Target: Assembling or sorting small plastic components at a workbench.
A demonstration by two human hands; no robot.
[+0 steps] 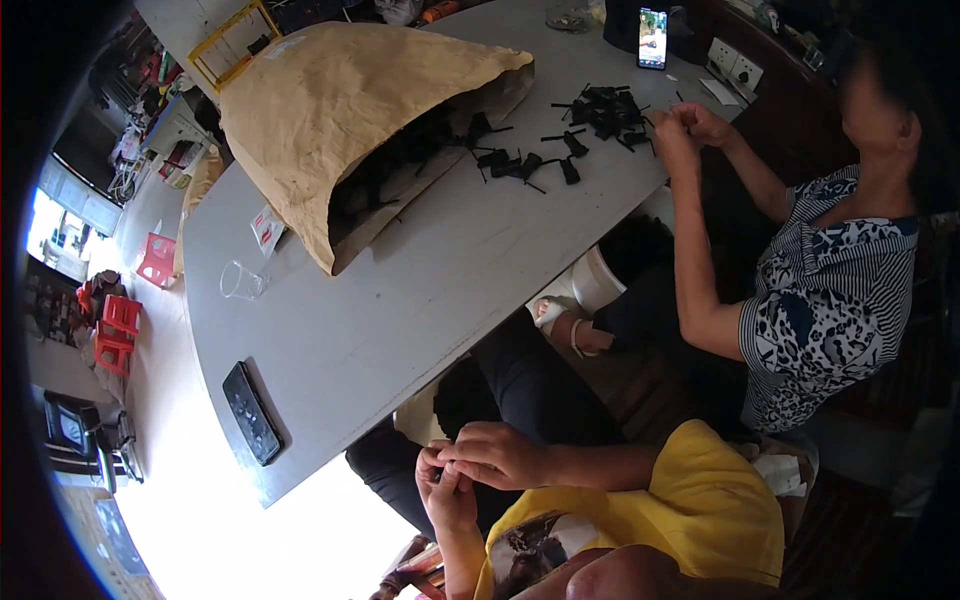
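Observation:
My left hand (446, 494) and my right hand (497, 456) meet in front of my yellow shirt, just off the near edge of the grey table (420, 310). Fingertips of both are pinched together at one spot. A small dark bit shows between them, too covered by the fingers to name. Across the tabletop, a large brown paper sack (350, 95) lies on its side, its mouth toward me, with black pieces inside. Beyond its mouth is a pile of small black parts with thin stems (605, 112); several more lie loose around it.
A black phone (252, 413) lies near the table's left end, with a clear plastic cup (242, 281) and a small packet (267, 230) farther back. At right sits a co-worker (820, 290), hands raised together. A lit phone (652, 38) stands upright. Red stools (116, 333) are on the floor.

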